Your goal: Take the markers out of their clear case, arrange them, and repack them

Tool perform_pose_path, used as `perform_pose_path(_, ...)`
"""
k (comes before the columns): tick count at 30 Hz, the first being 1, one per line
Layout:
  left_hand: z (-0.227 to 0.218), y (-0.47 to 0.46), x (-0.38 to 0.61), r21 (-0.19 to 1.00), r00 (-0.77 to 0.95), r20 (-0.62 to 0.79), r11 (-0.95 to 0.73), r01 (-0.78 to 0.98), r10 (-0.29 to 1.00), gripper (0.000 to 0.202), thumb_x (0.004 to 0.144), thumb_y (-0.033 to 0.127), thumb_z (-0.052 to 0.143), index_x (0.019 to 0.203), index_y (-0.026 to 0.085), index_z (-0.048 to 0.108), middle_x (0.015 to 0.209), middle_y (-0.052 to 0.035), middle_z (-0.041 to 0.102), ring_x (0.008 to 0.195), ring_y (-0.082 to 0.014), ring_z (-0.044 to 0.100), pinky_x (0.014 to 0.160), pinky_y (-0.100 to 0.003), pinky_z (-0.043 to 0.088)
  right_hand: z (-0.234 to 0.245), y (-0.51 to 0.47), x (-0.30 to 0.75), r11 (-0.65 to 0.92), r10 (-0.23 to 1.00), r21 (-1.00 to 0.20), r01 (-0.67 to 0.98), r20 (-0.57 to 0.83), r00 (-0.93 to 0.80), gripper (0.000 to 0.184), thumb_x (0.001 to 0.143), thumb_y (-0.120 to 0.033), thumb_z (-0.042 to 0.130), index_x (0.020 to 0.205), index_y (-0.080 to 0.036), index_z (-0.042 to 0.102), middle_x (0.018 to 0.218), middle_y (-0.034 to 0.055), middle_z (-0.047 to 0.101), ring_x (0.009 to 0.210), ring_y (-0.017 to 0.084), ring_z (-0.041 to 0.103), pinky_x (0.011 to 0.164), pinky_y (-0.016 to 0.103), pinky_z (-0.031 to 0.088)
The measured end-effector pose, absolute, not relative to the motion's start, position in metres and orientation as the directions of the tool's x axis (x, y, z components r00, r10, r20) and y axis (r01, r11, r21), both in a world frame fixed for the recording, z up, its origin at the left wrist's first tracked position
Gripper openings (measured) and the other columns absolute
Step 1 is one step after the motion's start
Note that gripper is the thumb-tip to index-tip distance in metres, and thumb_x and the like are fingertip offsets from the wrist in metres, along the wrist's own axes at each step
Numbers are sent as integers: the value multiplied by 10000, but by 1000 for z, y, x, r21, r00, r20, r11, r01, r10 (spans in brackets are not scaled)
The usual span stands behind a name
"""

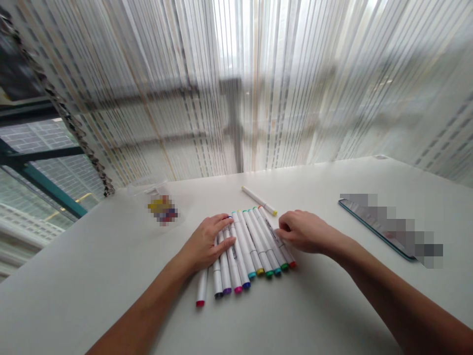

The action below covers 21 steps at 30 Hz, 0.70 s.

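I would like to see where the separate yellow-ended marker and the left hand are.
Separate yellow-ended marker (258, 200): head view, middle of its white barrel.
Left hand (207, 240): head view, back of the hand.

A white bench carries a clear plastic package just inside its far-left corner; the yellow, blue and red patch on it is pixelated. Towards the right edge lies a long, flat, teal-edged object, slanting and partly pixelated, so its kind cannot be told. A sheer string curtain, with grey dashes and tan stripes, hangs along the far edge, its left side finished in dark, scalloped trim. Beyond the far-left corner, a dark teal window frame crosses grey brickwork outside.
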State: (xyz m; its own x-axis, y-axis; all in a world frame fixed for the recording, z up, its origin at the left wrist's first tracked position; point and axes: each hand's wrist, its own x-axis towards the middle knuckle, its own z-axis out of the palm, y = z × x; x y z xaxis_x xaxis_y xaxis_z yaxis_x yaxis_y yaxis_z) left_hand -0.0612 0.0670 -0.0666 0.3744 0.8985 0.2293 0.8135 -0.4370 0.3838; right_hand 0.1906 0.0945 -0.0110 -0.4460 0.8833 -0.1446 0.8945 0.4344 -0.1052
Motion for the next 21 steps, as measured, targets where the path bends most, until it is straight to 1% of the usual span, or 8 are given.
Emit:
perform_pose_path(3, -67, 67, -61, 388, 374, 232, -438, 811, 898, 481, 856, 416, 484, 1237, 126, 531, 1322, -148, 495, 1218, -276, 445, 1054, -464, 351, -24, 102, 189, 440, 898, -108, 892, 47, -437, 296, 889, -208, 431, 1131, -146, 589, 1099, 111, 598, 975, 235, 553, 787, 303, 409)
perform_pose_path(5, -66, 67, -61, 389, 376, 237, -442, 808, 896, 475, 856, 409, 485, 1233, 124, 533, 1321, -149, 497, 1213, -276, 451, 1050, -463, 357, -33, 105, 188, 502, 864, -88, 860, 79, -497, 367, 880, -146, 426, 1237, -145, 515, 1225, 120, 523, 1083, 243, 495, 887, 320, 387)
perform_pose_path(6, -66, 68, -61, 388, 377, 239, -444, 808, 895, 470, 857, 405, 483, 1230, 124, 535, 1320, -150, 498, 1211, -276, 453, 1047, -464, 358, -35, 106, 188, 523, 852, -72, 850, 68, -519, 365, 873, -120, 421, 1222, -143, 526, 1232, 125, 514, 1097, 247, 483, 902, 325, 383)
perform_pose_path(8, -65, 68, -60, 383, 380, 243, -448, 808, 893, 454, 859, 400, 479, 1221, 134, 542, 1317, -145, 503, 1209, -274, 456, 1044, -466, 359, -36, 105, 188, 530, 848, -38, 847, 30, -529, 295, 870, -101, 406, 1090, -136, 599, 1154, 133, 552, 1059, 250, 503, 886, 331, 396)
perform_pose_path(11, -65, 67, -59, 378, 375, 255, -449, 809, 891, 430, 861, 395, 478, 1204, 147, 553, 1306, -137, 516, 1202, -268, 464, 1041, -465, 361, -23, 97, 190, 495, 868, 5, 869, -56, -494, 236, 870, -121, 398, 881, -136, 633, 993, 129, 605, 922, 249, 568, 786, 334, 434)
perform_pose_path(14, -67, 68, -57, 380, 355, 290, -447, 810, 889, 403, 876, 381, 455, 1190, 151, 558, 1274, -130, 544, 1182, -252, 485, 1032, -451, 372, -6, 87, 192, 471, 872, 59, 880, -183, -455, 203, 853, -171, 430, 789, -144, 621, 868, 118, 635, 819, 274, 607, 672, 344, 436)
perform_pose_path(17, -70, 71, -56, 385, 295, 371, -435, 814, 880, 364, 898, 365, 416, 1155, 162, 572, 1226, -115, 580, 1161, -232, 507, 1029, -438, 377, 2, 84, 191, 470, 869, 63, 880, -209, -449, 211, 872, -249, 451, 799, -144, 619, 821, 117, 643, 810, 288, 615, 651, 345, 426)
perform_pose_path(21, -66, 74, -59, 380, 176, 475, -382, 842, 862, 336, 902, 363, 403, 1085, 157, 596, 1171, -107, 606, 1131, -222, 526, 1018, -419, 393, -5, 90, 186, 426, 899, 12, 905, -121, -422, 283, 915, -334, 439, 991, -108, 591, 994, 143, 619, 908, 282, 593, 734, 354, 433)
